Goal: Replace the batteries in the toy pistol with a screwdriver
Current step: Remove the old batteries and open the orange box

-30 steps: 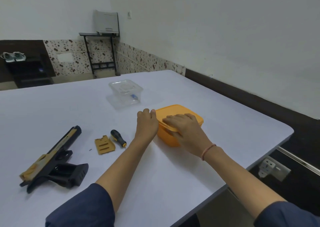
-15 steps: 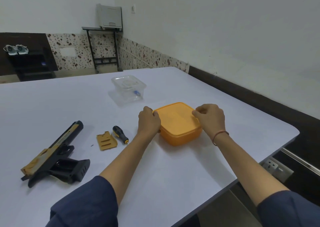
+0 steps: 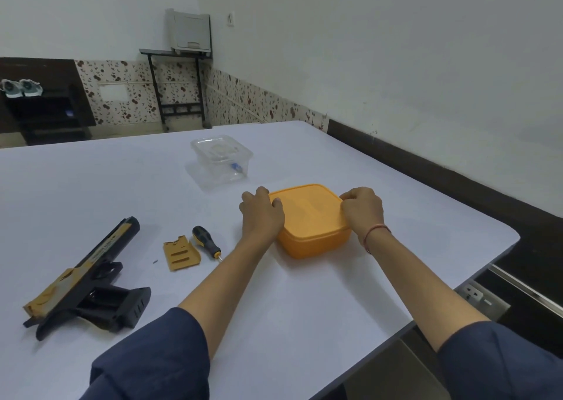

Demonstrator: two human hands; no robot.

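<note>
Two-handed hold on an orange square plastic lidded box (image 3: 310, 232) mid-tabletop (image 3: 304, 308): left hand (image 3: 262, 213) curled over its 9 o'clock rim, right hand (image 3: 362, 209) pinching the 3 o'clock rim. Probably opening it for fresh batteries; next, prising the lid up evenly.

Counted: one black-and-tan toy pistol (image 3: 88, 280) at 8 o'clock, grip compartment open; one tan battery cover (image 3: 181, 255); one yellow-and-black screwdriver (image 3: 206, 241); one tiny screw (image 3: 155, 261); one clear plastic tub (image 3: 222, 159) at 12 o'clock.
</note>
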